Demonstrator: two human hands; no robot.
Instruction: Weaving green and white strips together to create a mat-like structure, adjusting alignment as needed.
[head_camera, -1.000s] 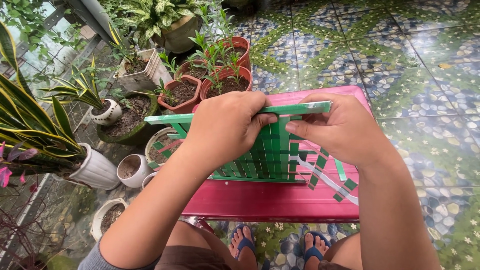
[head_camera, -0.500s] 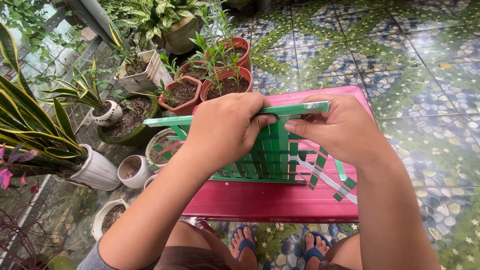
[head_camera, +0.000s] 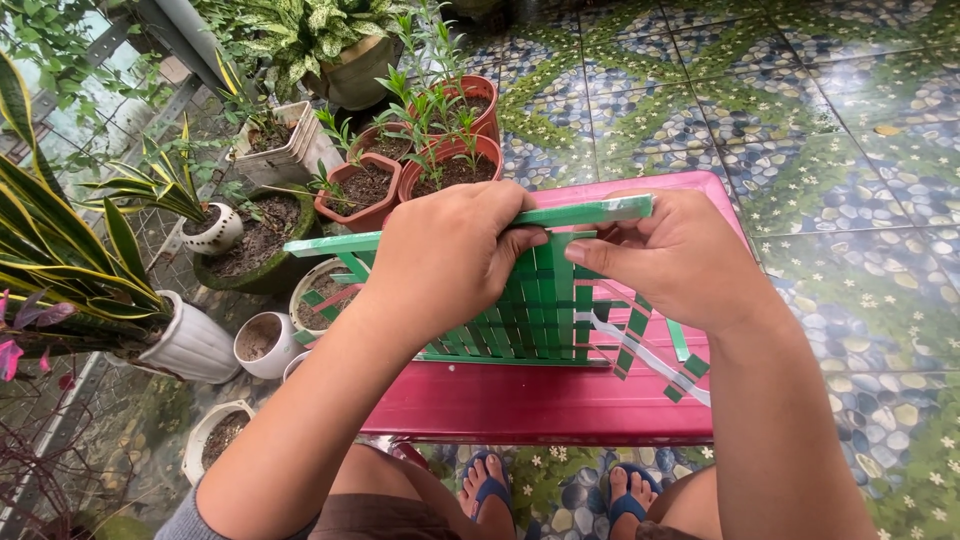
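Left hand: my left hand (head_camera: 450, 255) lay over the upper left part of the green woven mat (head_camera: 530, 315), fingers (head_camera: 510, 235) curled together and clamped on its top edge, the thumb hidden underneath.
Right hand: my right hand (head_camera: 680, 255) sat just beside the left one, at the mat's upper right; its fingers (head_camera: 600, 262) were pinched together on the weave below the top strip.
Woven mat: it was a flat piece plaited from green strips, held tilted up between both hands, its lower edge near or on the red worktop (head_camera: 540, 405); I could not tell whether it touched.
Top strip: one long green strip (head_camera: 585, 212) ran across the mat's upper edge, sticking out past my left hand on the left and ending above my right hand.
Loose ends: several green strip ends (head_camera: 685, 345) and one white strip (head_camera: 640, 350) trailed from the mat's right side onto the worktop, below my right wrist.
Worktop: it was a small red plastic surface, directly in front of my knees, standing on a floor of blue and green patterned tiles (head_camera: 840, 130).
Feet: my feet in blue sandals (head_camera: 490, 490) showed under the worktop's near edge.
Plants: red-brown pots with young green plants (head_camera: 445, 165) stood just beyond the mat; white pots (head_camera: 195, 345) and a striped-leaf plant (head_camera: 60, 260) stood well off to the left.
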